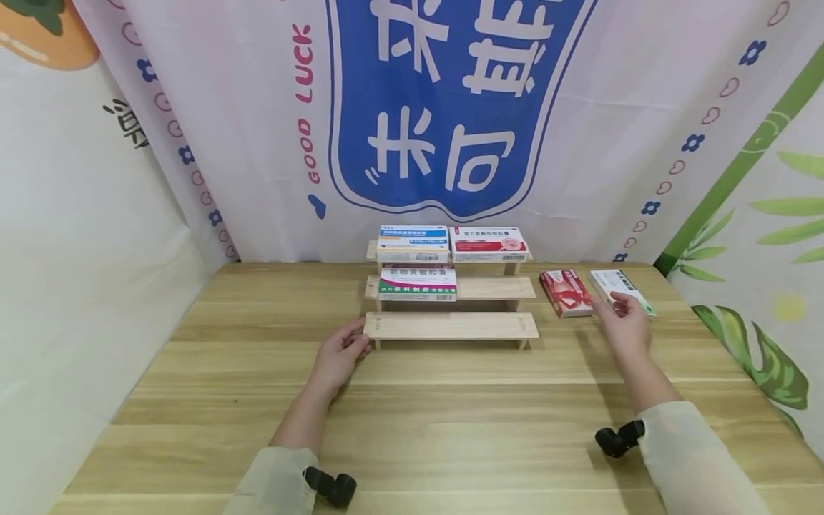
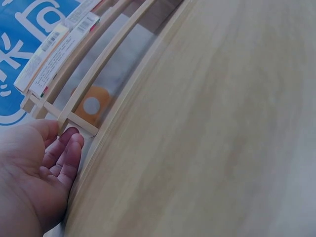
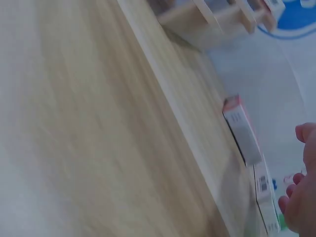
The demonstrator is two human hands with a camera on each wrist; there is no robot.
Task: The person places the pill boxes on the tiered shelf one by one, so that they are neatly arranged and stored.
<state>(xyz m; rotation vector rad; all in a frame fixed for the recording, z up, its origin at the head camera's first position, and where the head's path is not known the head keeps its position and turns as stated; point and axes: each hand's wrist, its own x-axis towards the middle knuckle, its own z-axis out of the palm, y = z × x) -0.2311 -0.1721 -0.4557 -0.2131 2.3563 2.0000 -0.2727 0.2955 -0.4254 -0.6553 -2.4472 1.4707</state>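
A three-step wooden display rack (image 1: pixel 450 326) stands at the back of the table. My left hand (image 1: pixel 341 354) is at the left end of its lowest step; in the left wrist view, the thumb and fingers (image 2: pixel 73 143) pinch that end. On the right, my right hand (image 1: pixel 627 325) hovers over a white-and-green medicine box (image 1: pixel 619 285) lying flat, its thumb and fingers spread apart and holding nothing. The hand covers part of this box. Just left of it lies a red medicine box (image 1: pixel 566 292), also seen in the right wrist view.
On the top step sit a blue-and-white box (image 1: pixel 412 243) and a red-and-white box (image 1: pixel 488 243) side by side. A white, green and purple box (image 1: pixel 417 282) occupies the left half of the middle step. Behind the wooden table (image 1: pixel 438 429) hangs a printed cloth (image 1: pixel 270 200).
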